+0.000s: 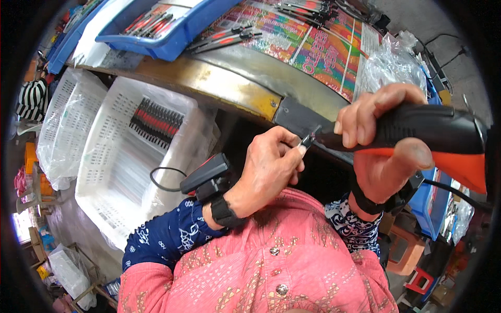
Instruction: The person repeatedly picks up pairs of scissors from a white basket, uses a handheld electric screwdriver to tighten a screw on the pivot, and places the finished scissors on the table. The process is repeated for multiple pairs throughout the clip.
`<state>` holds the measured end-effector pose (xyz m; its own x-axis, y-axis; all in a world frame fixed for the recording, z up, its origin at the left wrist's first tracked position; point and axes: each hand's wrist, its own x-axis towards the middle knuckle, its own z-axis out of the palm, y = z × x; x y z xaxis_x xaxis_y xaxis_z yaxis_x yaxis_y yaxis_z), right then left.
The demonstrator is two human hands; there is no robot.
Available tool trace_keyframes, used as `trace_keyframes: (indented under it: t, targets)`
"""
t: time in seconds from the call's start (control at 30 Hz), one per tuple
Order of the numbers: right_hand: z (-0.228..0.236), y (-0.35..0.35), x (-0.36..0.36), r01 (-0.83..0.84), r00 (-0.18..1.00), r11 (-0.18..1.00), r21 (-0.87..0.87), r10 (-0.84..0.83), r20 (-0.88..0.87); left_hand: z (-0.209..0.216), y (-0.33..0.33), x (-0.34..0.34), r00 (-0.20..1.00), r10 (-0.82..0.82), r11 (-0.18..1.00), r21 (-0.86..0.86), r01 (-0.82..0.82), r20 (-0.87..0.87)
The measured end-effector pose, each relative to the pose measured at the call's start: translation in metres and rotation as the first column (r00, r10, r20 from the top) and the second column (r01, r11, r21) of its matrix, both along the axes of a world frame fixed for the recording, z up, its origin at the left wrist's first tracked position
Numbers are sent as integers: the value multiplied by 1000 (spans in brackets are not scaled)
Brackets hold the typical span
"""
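Note:
My left hand (267, 160) is closed, its thumb and forefinger pinching a small dark piece with a shiny end (308, 141). Most of that piece is hidden by the fingers. A black and orange electric screwdriver (430, 125) lies sideways in my right hand (365, 117), which grips it with the fingers over its top and the thumb along its near side. The tool's narrow front end points left, at the pinched piece; whether they touch I cannot tell. Both hands are in front of my chest, close to the table's near edge.
At left, a white plastic basket (88, 172) holds rows of slim black-and-red pieces (156, 123). On the metal-edged table (229, 78) are a blue tray (172, 44), loose slim black pieces (224, 39) and crumpled clear plastic (394, 65). A cable hangs below the screwdriver.

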<state>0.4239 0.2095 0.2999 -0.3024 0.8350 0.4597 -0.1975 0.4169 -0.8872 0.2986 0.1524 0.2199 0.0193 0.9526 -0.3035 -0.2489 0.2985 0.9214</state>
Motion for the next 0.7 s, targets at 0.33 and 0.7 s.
trace_keyframes:
  t: [0.33,0.7]
  targets:
    - [0,6,39,-122,961,975,186,163,-224,16,55,-66,525,534,722,681,124,-663]
    - [4,-2,51,85,981,996,33,-78,-177,4,123,-103,-85,621,766,581,277,-779]
